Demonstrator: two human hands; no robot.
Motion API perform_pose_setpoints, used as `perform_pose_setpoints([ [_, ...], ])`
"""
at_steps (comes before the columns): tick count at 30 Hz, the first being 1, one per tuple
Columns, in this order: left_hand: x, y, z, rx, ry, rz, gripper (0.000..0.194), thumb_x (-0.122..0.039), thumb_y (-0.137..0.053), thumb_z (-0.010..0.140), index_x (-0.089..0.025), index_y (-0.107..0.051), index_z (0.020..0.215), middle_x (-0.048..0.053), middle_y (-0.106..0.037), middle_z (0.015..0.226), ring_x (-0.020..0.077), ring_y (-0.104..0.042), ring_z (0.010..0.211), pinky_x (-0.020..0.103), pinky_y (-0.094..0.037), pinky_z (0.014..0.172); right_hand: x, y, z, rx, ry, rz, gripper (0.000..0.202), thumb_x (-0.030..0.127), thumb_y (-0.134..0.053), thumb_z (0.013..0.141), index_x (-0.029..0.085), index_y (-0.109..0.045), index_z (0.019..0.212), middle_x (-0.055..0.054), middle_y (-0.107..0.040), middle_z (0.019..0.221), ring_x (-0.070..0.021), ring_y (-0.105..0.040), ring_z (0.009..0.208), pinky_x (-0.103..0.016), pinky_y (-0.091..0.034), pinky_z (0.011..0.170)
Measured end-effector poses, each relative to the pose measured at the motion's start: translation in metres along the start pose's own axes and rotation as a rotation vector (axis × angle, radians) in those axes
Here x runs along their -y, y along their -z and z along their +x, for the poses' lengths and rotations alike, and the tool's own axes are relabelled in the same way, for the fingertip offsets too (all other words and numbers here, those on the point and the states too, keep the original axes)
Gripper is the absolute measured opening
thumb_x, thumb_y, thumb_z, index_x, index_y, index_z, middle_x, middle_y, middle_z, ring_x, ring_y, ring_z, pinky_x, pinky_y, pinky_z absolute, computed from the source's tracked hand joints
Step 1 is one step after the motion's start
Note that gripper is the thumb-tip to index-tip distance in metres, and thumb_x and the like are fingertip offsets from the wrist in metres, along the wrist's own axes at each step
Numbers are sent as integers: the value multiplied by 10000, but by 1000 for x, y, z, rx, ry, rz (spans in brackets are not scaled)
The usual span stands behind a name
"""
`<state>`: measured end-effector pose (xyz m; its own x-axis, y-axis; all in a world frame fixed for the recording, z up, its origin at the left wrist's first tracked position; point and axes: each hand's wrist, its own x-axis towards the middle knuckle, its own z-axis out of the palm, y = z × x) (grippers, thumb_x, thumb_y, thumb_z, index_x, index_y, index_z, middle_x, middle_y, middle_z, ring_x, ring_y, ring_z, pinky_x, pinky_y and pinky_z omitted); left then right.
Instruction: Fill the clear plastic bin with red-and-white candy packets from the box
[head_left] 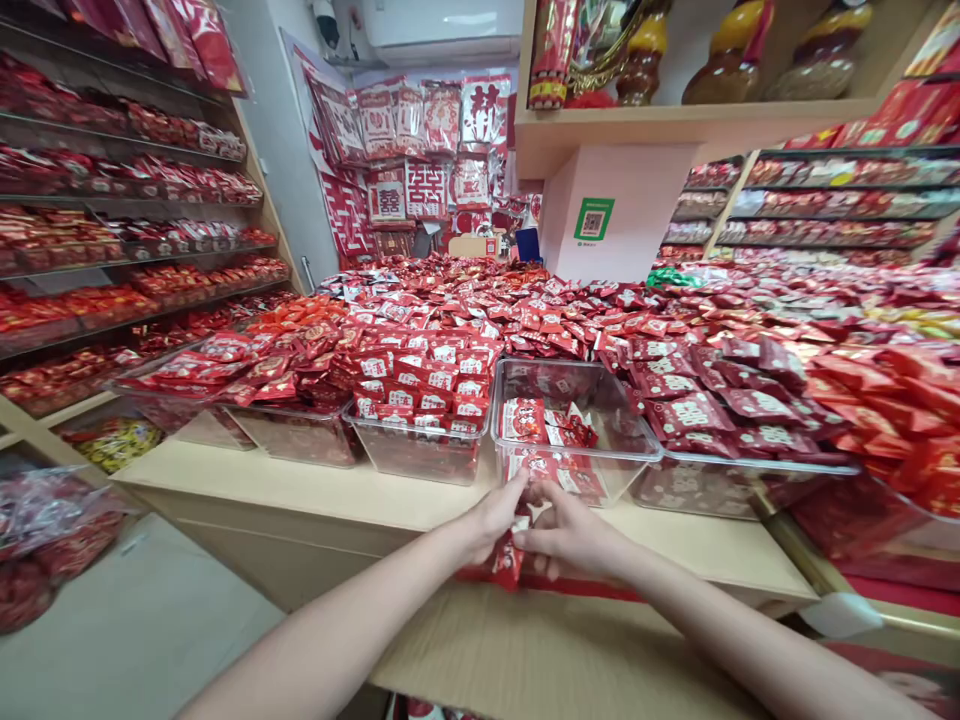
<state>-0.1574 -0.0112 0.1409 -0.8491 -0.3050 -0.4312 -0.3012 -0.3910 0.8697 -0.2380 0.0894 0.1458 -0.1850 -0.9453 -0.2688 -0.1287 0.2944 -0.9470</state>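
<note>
Left hand (489, 522) and right hand (568, 533) pinch a red packet (509, 566), clear bin (619, 412) at their one o'clock.

The one view comes from a camera on the person's head, above and behind the grip, facing forward and tilted down. The left hand (484, 525) and right hand (574, 535) meet at a red wrapped packet (508, 568), near the lens and just below the frame's middle. Past the grip, the look crosses a clear plastic bin (551, 380) to distant double-happiness decorations (426, 188). The wide field takes in glass shelves (112, 264) well left of the grip and a wooden shelf (675, 120) above right.
</note>
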Motion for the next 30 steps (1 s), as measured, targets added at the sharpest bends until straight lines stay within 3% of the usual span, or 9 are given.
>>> perform_pose_setpoints([
  [3,-12,2,-8,179,48,-99,143,-279,-535,653,-156,-503,718,-36,-473,561,87,-465,495,240,-376,518,0,14,-3,-2,39,-28,323,188,-539,646,183,-356,912,80,-503,508,-83,-508,414,-219,-441,417],
  [5,-17,5,-11,243,30,-89,192,-124,-600,556,-139,-532,735,-24,-518,622,93,-513,577,260,-406,614,3,23,-6,-5,38,-37,253,157,-515,656,169,-393,877,67,-513,526,-77,-516,432,-229,-456,457],
  [7,-18,7,-11,255,-14,-68,280,-77,-632,522,-127,-562,788,3,-560,718,99,-538,645,278,-409,687,7,27,-8,1,9,-4,223,191,-516,679,160,-410,872,50,-523,564,-79,-532,477,-249,-473,506],
  [11,-14,10,-10,259,-71,-23,366,-131,-677,534,-130,-575,885,46,-583,840,107,-552,686,279,-415,695,9,24,-9,-15,6,5,318,273,-594,646,164,-405,877,51,-500,602,-84,-526,536,-254,-470,526],
  [15,-14,16,-10,286,-50,58,397,-174,-684,563,-178,-554,937,37,-557,927,113,-545,763,277,-426,704,2,14,-4,-64,119,-36,385,148,-615,575,185,-347,849,57,-512,628,-90,-517,556,-216,-418,493],
  [21,-17,32,-13,566,65,268,399,-196,-706,546,-199,-542,910,-10,-541,797,102,-531,720,295,-451,679,14,15,-8,-83,188,-168,267,142,-596,581,186,-416,774,53,-502,591,-98,-496,545,-200,-362,465],
  [24,-22,34,-17,667,67,290,357,-245,-684,582,-179,-551,906,15,-558,864,117,-537,774,261,-441,667,30,20,-17,-129,278,-206,213,168,-596,606,186,-439,749,40,-511,636,-105,-500,590,-209,-384,506],
  [28,-31,34,-23,832,132,143,442,-353,-642,624,-161,-516,1001,90,-539,1023,202,-548,911,259,-420,654,46,23,-30,-186,469,-362,116,160,-567,656,183,-480,729,19,-523,685,-106,-492,640,-223,-403,585],
  [30,-32,32,-23,822,137,20,472,-448,-601,635,-176,-502,1008,86,-554,969,211,-579,839,238,-415,576,51,22,-34,-215,560,-430,95,154,-563,669,184,-490,721,8,-524,702,-109,-488,659,-231,-404,609],
])
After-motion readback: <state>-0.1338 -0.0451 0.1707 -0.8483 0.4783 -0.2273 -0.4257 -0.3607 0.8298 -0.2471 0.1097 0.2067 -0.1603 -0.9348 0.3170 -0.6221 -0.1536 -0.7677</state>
